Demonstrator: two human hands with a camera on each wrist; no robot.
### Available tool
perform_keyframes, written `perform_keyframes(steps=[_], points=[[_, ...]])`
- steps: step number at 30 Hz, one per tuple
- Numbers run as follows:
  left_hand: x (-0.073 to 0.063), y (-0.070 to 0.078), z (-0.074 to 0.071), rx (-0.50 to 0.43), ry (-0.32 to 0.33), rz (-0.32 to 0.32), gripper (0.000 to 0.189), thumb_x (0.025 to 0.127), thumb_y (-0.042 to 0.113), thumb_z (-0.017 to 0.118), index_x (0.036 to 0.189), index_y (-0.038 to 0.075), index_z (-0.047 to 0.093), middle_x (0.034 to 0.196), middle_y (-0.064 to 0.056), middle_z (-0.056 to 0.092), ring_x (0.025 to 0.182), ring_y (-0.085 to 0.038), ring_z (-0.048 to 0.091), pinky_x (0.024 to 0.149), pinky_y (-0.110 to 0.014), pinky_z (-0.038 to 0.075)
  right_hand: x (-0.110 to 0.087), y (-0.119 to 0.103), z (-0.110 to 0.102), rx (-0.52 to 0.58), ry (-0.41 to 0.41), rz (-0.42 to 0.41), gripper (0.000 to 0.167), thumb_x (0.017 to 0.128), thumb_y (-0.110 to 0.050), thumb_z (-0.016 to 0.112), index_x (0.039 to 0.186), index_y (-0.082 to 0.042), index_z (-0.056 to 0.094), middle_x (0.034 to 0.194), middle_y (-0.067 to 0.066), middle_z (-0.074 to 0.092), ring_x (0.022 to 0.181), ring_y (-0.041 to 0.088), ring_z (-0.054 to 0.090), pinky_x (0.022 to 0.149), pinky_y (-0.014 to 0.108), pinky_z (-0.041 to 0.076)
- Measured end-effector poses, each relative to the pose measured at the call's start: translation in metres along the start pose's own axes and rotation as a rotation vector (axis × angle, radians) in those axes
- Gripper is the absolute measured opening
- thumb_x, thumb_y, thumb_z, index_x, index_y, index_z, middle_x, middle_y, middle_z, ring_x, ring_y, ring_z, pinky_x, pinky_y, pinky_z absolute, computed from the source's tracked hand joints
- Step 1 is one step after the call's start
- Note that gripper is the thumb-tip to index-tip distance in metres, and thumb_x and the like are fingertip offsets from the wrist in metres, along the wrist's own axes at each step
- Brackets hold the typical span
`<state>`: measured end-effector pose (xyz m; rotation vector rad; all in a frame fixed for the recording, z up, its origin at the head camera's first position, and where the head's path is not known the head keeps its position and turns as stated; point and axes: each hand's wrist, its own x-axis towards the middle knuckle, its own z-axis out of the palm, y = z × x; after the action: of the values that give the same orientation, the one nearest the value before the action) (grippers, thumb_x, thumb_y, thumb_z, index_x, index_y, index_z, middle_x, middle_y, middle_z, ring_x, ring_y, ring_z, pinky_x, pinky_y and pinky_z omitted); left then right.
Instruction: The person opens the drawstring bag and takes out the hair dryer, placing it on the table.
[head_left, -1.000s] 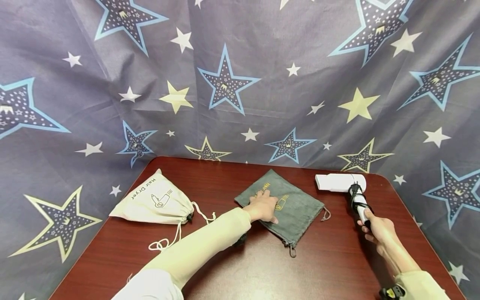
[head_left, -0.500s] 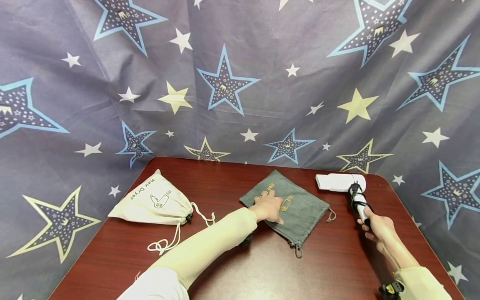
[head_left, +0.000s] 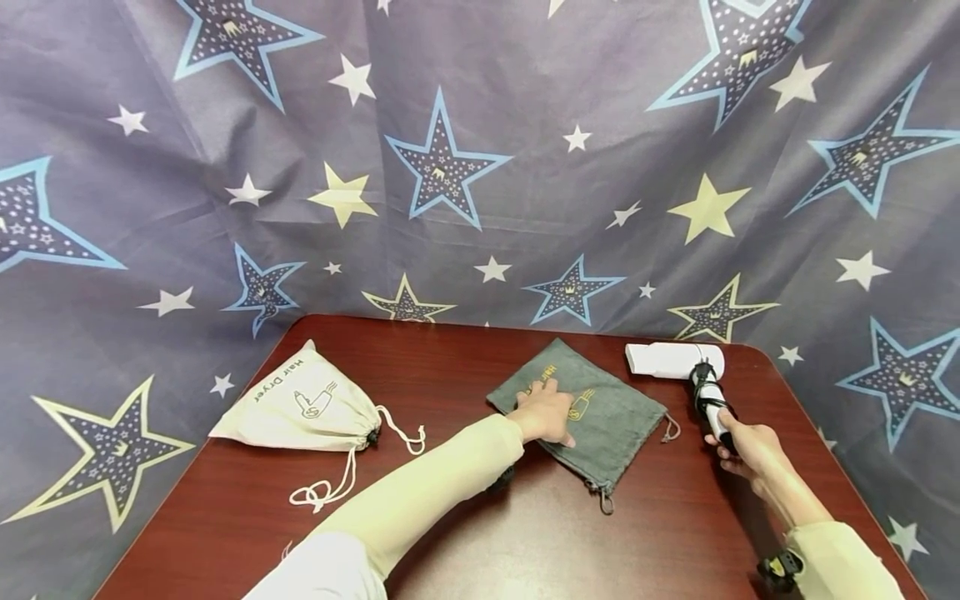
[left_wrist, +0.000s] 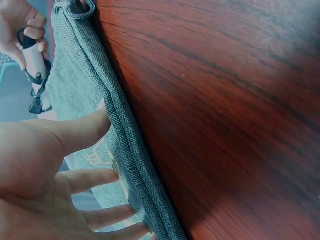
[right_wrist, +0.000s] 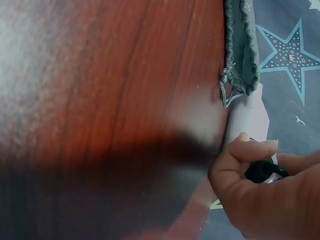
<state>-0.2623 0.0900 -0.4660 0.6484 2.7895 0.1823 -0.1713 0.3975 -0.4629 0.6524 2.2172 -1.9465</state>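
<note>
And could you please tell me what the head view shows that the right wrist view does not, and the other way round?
Only the head view: the cream bag printed "Hair Dryer", and the left hand resting on the gray bag.

Only the right wrist view: the gap in the gray bag's mouth, seen end-on.

Both: part of the gray bag, the right hand holding the hair dryer, the red-brown table and the starry cloth.
</note>
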Motion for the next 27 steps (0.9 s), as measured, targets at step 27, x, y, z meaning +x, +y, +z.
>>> perform_keyframes(steps=[27], points=[[0.008,0.015,0.005,0.074,-0.002,0.022,0.065,0.091,0.053,0.08,0.148,0.029,0.06,0.148,-0.006,0.047,0.143,-0.031,0.039,0.106,-0.048,0.042,-0.003,0.005,0.007,-0.127,0.048,-0.025,0.033,0.106,-0.015,0.051,0.119,0.015,0.044,0.082,0.006,0.06,0.061,0.007,0.068,0.055,0.026,0.057]])
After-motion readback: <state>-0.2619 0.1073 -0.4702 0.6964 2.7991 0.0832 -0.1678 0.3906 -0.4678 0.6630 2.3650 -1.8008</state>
